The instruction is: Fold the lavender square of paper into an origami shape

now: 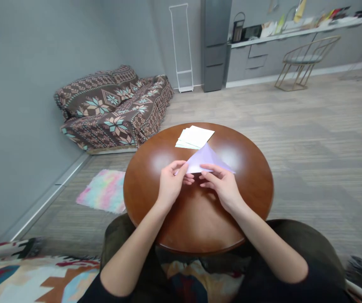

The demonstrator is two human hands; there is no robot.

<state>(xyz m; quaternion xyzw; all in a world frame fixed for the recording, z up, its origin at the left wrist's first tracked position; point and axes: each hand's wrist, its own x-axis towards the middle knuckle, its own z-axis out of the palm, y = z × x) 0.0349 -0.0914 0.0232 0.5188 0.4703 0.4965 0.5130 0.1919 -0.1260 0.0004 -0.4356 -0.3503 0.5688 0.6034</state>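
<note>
A sheet of light purple paper (208, 156), folded into a triangle, is held over the round brown table (199, 219), its point facing away from me. My left hand (173, 176) pinches the left part of the folded edge between thumb and fingers. On the right part of that same edge, my right hand (220, 181) grips the paper, thumb and index finger on it and the other fingers curled below. Just beyond the triangle lies a fanned stack of pale paper sheets (195, 135), partly behind its tip.
A sofa with a patterned cover (114, 109) stands at the far left, near a fluffy pastel rug (105, 191). Toward the back are a white metal rack (182, 46), a grey fridge (215, 46), a kitchen counter (262, 63) and a wire-framed chair (305, 59).
</note>
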